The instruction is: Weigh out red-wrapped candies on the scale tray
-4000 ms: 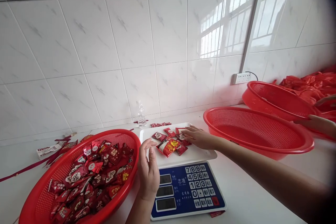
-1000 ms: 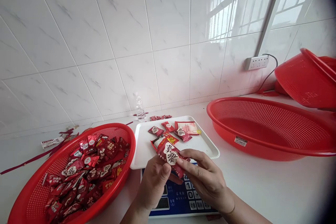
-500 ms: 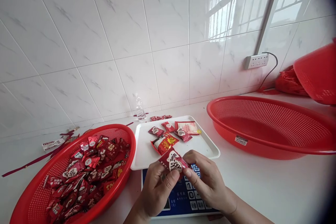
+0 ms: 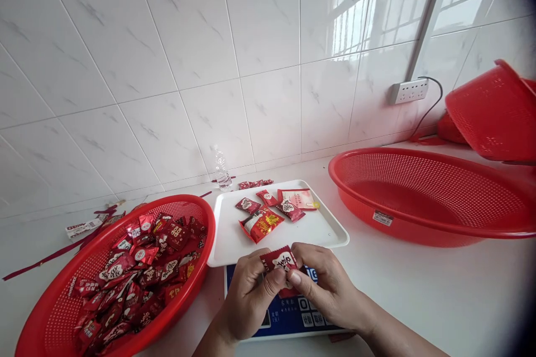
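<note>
Left hand [image 4: 253,298] and right hand [image 4: 329,290] meet in front of the body, both gripping one dark red packet [image 4: 280,262] printed with a pale patch and dark characters. Each hand is curled narrow and pinches its own side of the packet, hiding part of it. They hold it above the blue scale [image 4: 287,315], just short of the near edge of the white tray [image 4: 314,234]; the hands cover much of the scale's keypad and display.

Five wrapped pieces lie on the tray: a red-and-gold packet [image 4: 263,225] nearest the hands, a small dark packet [image 4: 247,205] and a little red packet [image 4: 267,197] behind it, then a maroon packet [image 4: 292,210] resting against a pale pink packet [image 4: 299,198].

To the left stands a red basket [image 4: 211,234] with a heap of similar sweets [image 4: 142,273] in it. A second basket [image 4: 397,192] sits right of the tray, with a label on its outside. Farther right, a tilted basket [image 4: 492,114] is cut off by the picture's edge. Behind the tray, a clear bottle [image 4: 222,172] stands upright near the tiled wall [image 4: 272,106], beside a row of red wrappers [image 4: 255,184].
</note>
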Available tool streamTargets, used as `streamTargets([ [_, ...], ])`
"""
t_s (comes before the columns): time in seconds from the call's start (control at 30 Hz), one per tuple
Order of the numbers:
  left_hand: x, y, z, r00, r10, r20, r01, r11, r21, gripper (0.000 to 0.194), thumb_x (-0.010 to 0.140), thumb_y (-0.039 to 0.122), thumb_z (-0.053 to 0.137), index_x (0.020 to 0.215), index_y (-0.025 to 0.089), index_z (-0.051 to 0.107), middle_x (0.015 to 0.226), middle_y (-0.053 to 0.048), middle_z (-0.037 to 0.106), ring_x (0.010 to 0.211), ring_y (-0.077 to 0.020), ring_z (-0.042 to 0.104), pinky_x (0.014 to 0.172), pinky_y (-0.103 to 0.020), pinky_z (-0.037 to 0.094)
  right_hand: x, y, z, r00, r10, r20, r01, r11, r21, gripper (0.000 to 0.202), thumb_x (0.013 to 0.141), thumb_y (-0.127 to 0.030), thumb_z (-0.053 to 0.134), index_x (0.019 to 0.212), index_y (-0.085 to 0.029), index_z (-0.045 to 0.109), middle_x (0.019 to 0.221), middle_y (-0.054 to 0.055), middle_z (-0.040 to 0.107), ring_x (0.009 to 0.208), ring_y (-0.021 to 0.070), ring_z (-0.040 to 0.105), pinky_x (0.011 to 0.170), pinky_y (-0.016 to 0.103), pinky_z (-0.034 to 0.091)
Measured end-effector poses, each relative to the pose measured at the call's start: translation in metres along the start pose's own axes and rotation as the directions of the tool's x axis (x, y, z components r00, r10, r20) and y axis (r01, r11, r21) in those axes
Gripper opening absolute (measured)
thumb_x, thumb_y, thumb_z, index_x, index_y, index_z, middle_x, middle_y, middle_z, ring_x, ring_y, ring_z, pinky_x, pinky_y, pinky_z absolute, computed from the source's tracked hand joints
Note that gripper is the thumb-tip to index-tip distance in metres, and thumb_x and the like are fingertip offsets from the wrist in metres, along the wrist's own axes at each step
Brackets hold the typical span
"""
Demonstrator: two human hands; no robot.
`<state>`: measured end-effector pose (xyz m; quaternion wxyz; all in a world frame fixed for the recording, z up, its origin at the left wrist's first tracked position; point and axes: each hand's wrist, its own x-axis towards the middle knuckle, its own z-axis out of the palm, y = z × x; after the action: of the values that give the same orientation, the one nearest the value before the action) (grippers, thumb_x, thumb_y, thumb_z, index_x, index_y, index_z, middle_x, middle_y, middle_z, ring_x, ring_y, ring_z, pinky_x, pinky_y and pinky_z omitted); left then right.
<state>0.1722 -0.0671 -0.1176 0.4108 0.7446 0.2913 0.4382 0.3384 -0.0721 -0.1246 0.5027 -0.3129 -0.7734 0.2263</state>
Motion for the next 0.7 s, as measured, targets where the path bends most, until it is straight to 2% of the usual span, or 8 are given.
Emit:
streamTargets([
  [0.1,0.0009,0.001,0.0009,0.999,-0.011,0.038,0.013,0.999,-0.033,0.035,0.092,0.039,0.047,0.071,0.015,0.062,0.067,-0.002,0.056,0.063,-0.0133,0.05,0.061,-0.023,0.041,0.0012,-0.0017,-0.0023,0.995,0.011,0.098,-0.015,0.999,0.041,0.042,0.095,-0.046,0.037,0.062,-0.019,0.044,0.058,-0.001,0.049,0.055,0.0101,0.044,0.053,0.023,0.037],
  [0.17,0.0013,0.0002,0.0018,1.0,-0.008,0.03,0.009,0.999,-0.037,0.036,0.093,0.04,0.046,0.072,0.015,0.062,0.066,-0.001,0.055,0.063,-0.0131,0.049,0.061,-0.023,0.041,0.0014,-0.0022,-0.0035,0.993,0.015,0.12,-0.022,0.998,0.05,0.043,0.096,-0.044,0.035,0.062,-0.019,0.044,0.059,-0.001,0.048,0.056,0.0103,0.043,0.055,0.024,0.037],
  [0.4,0.0003,-0.0033,0.0023,1.0,0.016,-0.027,-0.015,1.0,0.013,0.034,0.094,0.038,0.044,0.081,0.016,0.065,0.072,-0.003,0.059,0.07,-0.015,0.053,0.069,-0.025,0.043,0.0016,-0.0019,-0.003,0.995,0.029,0.1,-0.033,0.998,0.045,0.04,0.096,-0.04,0.036,0.062,-0.019,0.042,0.06,-0.001,0.047,0.056,0.0103,0.042,0.055,0.024,0.036],
  [0.5,-0.0006,-0.0047,0.0016,0.998,0.0,-0.057,0.002,0.999,0.035,0.033,0.093,0.038,0.045,0.077,0.016,0.064,0.07,-0.002,0.057,0.067,-0.0136,0.05,0.065,-0.023,0.042,0.0018,-0.0012,-0.002,0.995,0.019,0.094,-0.024,0.998,0.055,0.039,0.095,-0.039,0.039,0.061,-0.019,0.041,0.059,-0.002,0.045,0.056,0.01,0.041,0.054,0.023,0.034],
  [0.7,-0.0002,-0.003,0.0011,0.999,-0.019,-0.039,0.022,0.997,0.076,0.038,0.093,0.041,0.045,0.069,0.016,0.061,0.064,-0.002,0.052,0.061,-0.0134,0.046,0.06,-0.024,0.04,0.0013,0.0,-0.0018,0.996,-0.008,0.083,0.006,0.999,0.031,0.039,0.095,-0.035,0.037,0.059,-0.02,0.038,0.056,-0.003,0.041,0.053,0.0096,0.038,0.052,0.024,0.032],
])
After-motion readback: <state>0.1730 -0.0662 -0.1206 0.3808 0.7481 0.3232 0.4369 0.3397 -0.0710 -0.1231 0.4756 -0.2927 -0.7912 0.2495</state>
